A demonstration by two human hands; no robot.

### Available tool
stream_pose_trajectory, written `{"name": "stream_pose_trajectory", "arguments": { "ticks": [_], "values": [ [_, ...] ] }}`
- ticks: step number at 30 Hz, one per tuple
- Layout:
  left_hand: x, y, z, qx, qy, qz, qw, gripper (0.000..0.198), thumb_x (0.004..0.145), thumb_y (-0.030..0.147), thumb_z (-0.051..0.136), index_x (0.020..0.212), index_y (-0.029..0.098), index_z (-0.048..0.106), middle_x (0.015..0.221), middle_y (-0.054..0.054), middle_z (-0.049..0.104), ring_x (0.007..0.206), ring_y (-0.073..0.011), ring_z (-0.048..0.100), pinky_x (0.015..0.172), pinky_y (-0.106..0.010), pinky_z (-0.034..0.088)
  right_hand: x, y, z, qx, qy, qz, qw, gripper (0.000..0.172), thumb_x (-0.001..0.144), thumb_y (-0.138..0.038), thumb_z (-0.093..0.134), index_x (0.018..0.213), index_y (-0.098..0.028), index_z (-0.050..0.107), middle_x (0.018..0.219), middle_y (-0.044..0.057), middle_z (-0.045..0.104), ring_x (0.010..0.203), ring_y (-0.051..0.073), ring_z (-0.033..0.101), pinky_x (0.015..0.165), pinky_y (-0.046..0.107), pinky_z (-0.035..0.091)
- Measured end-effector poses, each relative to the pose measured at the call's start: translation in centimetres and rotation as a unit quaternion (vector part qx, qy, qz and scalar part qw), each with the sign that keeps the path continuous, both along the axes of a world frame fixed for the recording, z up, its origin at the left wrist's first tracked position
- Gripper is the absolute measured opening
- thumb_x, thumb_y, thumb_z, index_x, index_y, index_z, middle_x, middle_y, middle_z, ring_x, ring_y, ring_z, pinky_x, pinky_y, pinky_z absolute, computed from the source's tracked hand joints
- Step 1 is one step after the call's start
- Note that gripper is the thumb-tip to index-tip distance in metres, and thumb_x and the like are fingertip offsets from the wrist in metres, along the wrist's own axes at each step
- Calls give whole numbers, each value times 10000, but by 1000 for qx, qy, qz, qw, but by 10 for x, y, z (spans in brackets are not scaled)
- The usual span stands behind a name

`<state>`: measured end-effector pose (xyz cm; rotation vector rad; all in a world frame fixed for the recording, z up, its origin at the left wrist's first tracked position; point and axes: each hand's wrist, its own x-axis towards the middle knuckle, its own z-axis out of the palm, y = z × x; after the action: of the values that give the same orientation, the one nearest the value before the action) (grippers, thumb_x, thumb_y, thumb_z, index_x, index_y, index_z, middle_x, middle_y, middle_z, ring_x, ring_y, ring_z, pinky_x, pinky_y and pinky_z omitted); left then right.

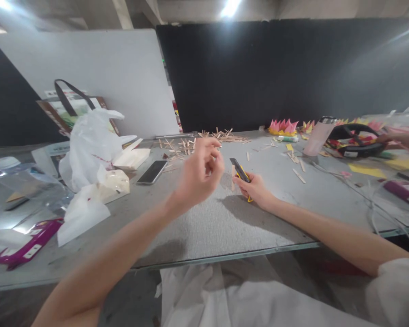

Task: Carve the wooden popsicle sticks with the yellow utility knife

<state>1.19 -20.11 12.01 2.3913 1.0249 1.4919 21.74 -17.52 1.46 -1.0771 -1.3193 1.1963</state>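
Note:
My right hand (255,190) grips a yellow and black utility knife (241,171), its dark blade end pointing away from me and to the left. Beside and partly under the knife is a flat wooden craft stick (233,178), which reaches to my fingertips; whether they also pinch it I cannot tell. Raised above the table to the left, my left hand (202,168) is slightly blurred, its fingers half curled and apart with nothing visible in them. Behind it lies a loose pile of craft sticks (221,136), partly covered by that hand.
A phone (152,172), a white plastic bag (92,145), a clear bottle (30,181) and a purple device (29,243) lie left. On the right are loose sticks (299,175), a pink tumbler (319,136), pink paper flowers (282,127), cables and another person's hand (400,140) at a black object.

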Motion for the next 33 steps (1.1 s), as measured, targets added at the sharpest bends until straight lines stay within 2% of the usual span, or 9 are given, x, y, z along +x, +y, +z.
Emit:
{"name": "stream_pose_trajectory", "arguments": {
  "ticks": [2, 5, 8, 10, 15, 18, 25, 29, 33],
  "values": [
    [9, 10, -18, -104, 14, -17, 994, 457, 1029, 247, 568, 1467, 199, 449, 1026, -43, 749, 682, -121, 670, 691, -277, 549, 1, 1, 3, 8, 15, -6, 1000, 524, 735, -673, 821, 863, -215, 599, 494, -105, 404, 400, 82, 349, 387, 238, 296],
    [22, 20, -52, -263, 40, -59, 962, 635, 999, 271, 597, 1567, 189, 325, 1043, -59, 774, 718, -151, 700, 706, -295, 541, 2, 2, 3, 16, 26, -14, 999, 535, 720, -671, 839, 870, -210, 613, 513, -108, 403, 409, 80, 357, 397, 237, 308],
    [25, 22, -77, -303, 0, -128, 944, 787, 1012, 279, 573, 1671, 232, 146, 1031, -38, 777, 789, -174, 733, 754, -309, 568, 2, 4, 1, 2, 32, 10, 999, 530, 715, -656, 857, 852, -211, 604, 516, -108, 423, 404, 71, 351, 393, 228, 294],
    [21, 22, -86, -316, -10, -162, 935, 855, 981, 250, 621, 1691, 283, 146, 1001, -13, 777, 825, -179, 751, 814, -325, 591, 3, 5, -1, -24, 37, 48, 998, 523, 727, -650, 857, 840, -221, 579, 500, -119, 409, 385, 62, 318, 383, 222, 270],
    [11, 23, -93, -353, -49, -149, 922, 816, 919, 184, 686, 1638, 320, 324, 849, 16, 759, 798, -210, 776, 834, -375, 630, 4, 15, 0, -26, -49, 122, 991, 487, 777, -624, 839, 868, -222, 579, 454, -119, 433, 361, 73, 343, 372, 214, 248],
    [11, 24, -97, -357, -92, -139, 919, 815, 909, 177, 703, 1626, 303, 336, 845, 17, 764, 801, -213, 788, 835, -381, 638, -1, 25, 2, -6, -87, 134, 987, 480, 780, -621, 829, 857, -215, 583, 466, -95, 488, 368, 82, 383, 374, 218, 284],
    [9, 36, -98, -335, -157, -113, 922, 802, 912, 145, 712, 1629, 241, 366, 771, 27, 726, 717, -193, 777, 770, -338, 648, -10, 33, -10, 69, -56, 14, 996, 574, 877, -666, 683, 1204, -220, 528, 521, -133, 484, 394, 108, 387, 421, 224, 315],
    [4, 44, -100, -335, -177, -75, 922, 835, 906, 167, 756, 1634, 207, 349, 767, 26, 724, 716, -178, 773, 768, -322, 651, 8, 23, -1, 184, -189, -5, 965, 525, 1001, -512, 591, 1415, -197, 529, 595, -74, 615, 519, 140, 534, 565, 240, 415],
    [0, 51, -103, -339, -193, -68, 918, 867, 893, 158, 752, 1645, 214, 324, 754, 44, 718, 681, -151, 751, 734, -295, 646, 15, 15, 10, 233, -306, 16, 923, 438, 1057, -428, 521, 1430, -240, 656, 698, -10, 726, 572, 155, 616, 682, 271, 473]
  ]
}}
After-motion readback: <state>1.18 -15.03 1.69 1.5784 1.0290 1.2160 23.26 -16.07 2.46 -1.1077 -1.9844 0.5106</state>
